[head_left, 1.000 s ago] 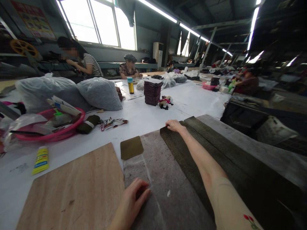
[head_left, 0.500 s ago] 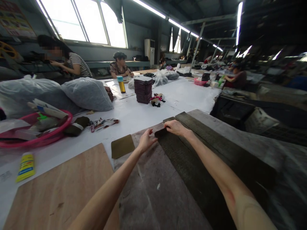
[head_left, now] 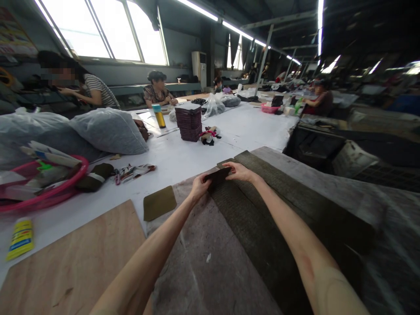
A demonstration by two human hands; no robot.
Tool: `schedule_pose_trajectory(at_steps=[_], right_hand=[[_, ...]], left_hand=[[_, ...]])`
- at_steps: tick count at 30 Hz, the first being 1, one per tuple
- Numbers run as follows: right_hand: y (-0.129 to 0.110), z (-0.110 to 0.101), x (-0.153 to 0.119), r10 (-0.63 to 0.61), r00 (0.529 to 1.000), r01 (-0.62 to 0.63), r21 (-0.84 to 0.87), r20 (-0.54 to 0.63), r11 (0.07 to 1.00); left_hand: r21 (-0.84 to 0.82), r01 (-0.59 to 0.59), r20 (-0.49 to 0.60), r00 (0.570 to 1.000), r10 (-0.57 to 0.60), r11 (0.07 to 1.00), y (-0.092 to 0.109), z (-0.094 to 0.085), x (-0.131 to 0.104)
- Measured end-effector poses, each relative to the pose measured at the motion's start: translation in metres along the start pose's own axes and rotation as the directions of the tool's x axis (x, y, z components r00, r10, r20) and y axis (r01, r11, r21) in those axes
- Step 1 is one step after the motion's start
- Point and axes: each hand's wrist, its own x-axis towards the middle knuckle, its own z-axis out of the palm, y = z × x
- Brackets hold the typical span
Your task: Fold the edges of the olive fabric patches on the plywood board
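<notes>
Between my two hands a small dark piece (head_left: 218, 174) is held up at the far end of the dark strips. My left hand (head_left: 200, 185) pinches its left end, and my right hand (head_left: 239, 171) grips its right end. Two long rows of dark overlapping strips (head_left: 244, 214) run from there toward the lower right, on a greyish-brown covered board (head_left: 203, 245). To the left of my left hand, an olive rectangular piece (head_left: 159, 203) lies flat at the board's edge.
Plywood (head_left: 78, 258), a yellow tube (head_left: 20, 239) and a pink basket (head_left: 77, 179) are at left. Beyond stand a purple-brown stack (head_left: 188, 124), a yellow bottle (head_left: 159, 117) and filled plastic bags (head_left: 110, 131). Several people sit farther off.
My left hand, open before, has closed on the left end of the dark piece, which is now lifted between both hands. The whole view has shifted slightly, so things appear farther left.
</notes>
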Motion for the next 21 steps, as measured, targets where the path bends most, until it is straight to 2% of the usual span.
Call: schedule_pose_trajectory(at_steps=[3, 6, 12, 16, 21], right_hand=[[0.018, 0.01, 0.008, 0.028, 0.999, -0.027, 0.037, -0.041, 0.999], [0.024, 0.015, 0.007, 0.025, 0.998, -0.02, 0.088, -0.052, 0.996], [0.015, 0.015, -0.009, -0.001, 1.0, 0.005, 0.188, -0.022, 0.982], [0.009, 0.022, -0.01, 0.0, 0.997, 0.015, 0.197, -0.073, 0.98], [0.002, 0.025, -0.012, 0.027, 0.986, 0.004, 0.184, -0.167, 0.983]], left_hand=[[-0.063, 0.019, 0.018, 1.0, -0.018, 0.998, 0.005, 0.002, -0.001], [-0.12, 0.049, 0.055, 0.998, -0.043, 0.992, 0.013, 0.001, -0.006], [-0.179, 0.082, 0.144, 0.988, -0.056, 0.981, 0.027, -0.009, -0.024], [-0.181, 0.089, 0.207, 0.977, -0.05, 0.979, 0.024, -0.009, -0.029], [-0.154, 0.105, 0.081, 0.992, -0.093, 0.983, 0.016, -0.002, -0.02]])
